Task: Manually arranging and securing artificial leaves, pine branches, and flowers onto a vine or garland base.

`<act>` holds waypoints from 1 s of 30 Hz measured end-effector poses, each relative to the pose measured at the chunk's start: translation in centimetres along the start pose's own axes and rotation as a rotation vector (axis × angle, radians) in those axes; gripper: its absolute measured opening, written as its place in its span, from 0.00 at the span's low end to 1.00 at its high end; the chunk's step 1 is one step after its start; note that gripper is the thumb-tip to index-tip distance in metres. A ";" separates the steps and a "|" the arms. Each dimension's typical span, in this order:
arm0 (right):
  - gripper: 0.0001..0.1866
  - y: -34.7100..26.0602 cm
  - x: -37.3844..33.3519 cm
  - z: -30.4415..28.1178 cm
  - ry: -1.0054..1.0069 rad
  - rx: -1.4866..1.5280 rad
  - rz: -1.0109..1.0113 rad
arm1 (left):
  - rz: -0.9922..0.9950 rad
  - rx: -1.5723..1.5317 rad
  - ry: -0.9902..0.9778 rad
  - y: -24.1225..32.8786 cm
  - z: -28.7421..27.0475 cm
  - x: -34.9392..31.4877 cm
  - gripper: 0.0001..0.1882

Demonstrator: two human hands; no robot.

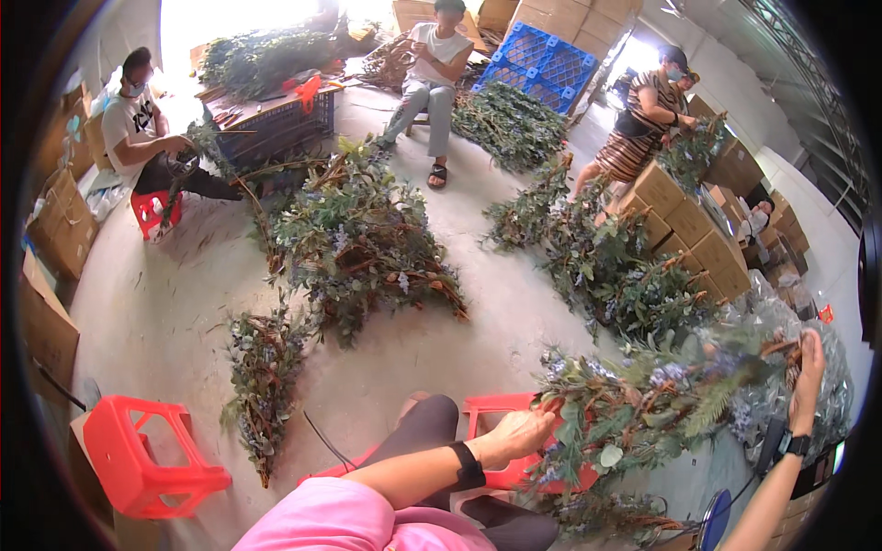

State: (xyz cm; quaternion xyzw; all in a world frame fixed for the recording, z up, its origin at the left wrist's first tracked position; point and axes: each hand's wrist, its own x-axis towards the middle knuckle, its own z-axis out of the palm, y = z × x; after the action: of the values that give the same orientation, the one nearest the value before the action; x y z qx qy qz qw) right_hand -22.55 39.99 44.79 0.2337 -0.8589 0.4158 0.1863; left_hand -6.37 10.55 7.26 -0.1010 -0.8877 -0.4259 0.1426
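A swag of green leaves and small purple flowers on brown twigs [643, 395] stretches between my two hands at the lower right. My left hand [519, 436], with a black band at the wrist, is closed on its left end. My right hand [807, 381], wearing a dark watch, is at the swag's brown twig end and appears to grip it, the fingers pointing up and partly hidden. Beneath the swag, a red plastic stool [501, 404] is partly covered, and more leafy sprays [588, 510] lie under it.
Piles of similar swags [358, 239] lie on the floor ahead, with another row [597, 248] to the right. A red stool [152, 455] is at left. Clear plastic wrapping [831, 376] and cardboard boxes [684, 225] are at right. Several people work farther off, near a blue pallet [528, 64].
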 end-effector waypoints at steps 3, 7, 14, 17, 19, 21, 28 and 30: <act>0.17 2.3 -0.4 -2.1 0.134 -0.022 0.020 | -0.017 -0.042 -0.036 -0.3 -0.4 -0.7 0.07; 0.20 3.7 -0.7 -3.9 0.146 0.024 0.153 | -0.021 -0.047 -0.046 -1.4 -0.5 -1.5 0.06; 0.20 4.0 -0.4 -4.0 0.101 -0.035 0.077 | -0.154 -0.066 -0.137 -2.2 -1.6 -1.7 0.09; 0.20 3.1 0.2 -3.0 0.170 0.043 0.119 | -0.141 -0.079 -0.122 -1.9 -1.8 -1.5 0.10; 0.20 3.1 0.2 -2.4 0.186 -0.006 0.083 | -0.145 -0.125 -0.092 -1.1 -2.5 -0.9 0.10; 0.20 2.9 0.0 -2.5 0.191 0.037 0.110 | -0.168 -0.139 -0.073 -0.6 -2.8 -0.1 0.11; 0.21 2.2 -0.1 -1.6 0.199 0.020 0.100 | -0.157 -0.157 -0.097 2.3 -2.4 2.3 0.17; 0.22 1.5 -0.1 -1.3 0.220 0.075 0.121 | -0.257 -0.137 -0.067 3.6 -1.4 3.0 0.19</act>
State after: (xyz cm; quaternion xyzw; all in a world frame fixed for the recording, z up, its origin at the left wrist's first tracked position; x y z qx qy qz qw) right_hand -23.13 41.88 44.54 0.1413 -0.8298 0.4810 0.2452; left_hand -7.89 11.85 11.76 -0.0099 -0.8663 -0.4968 0.0501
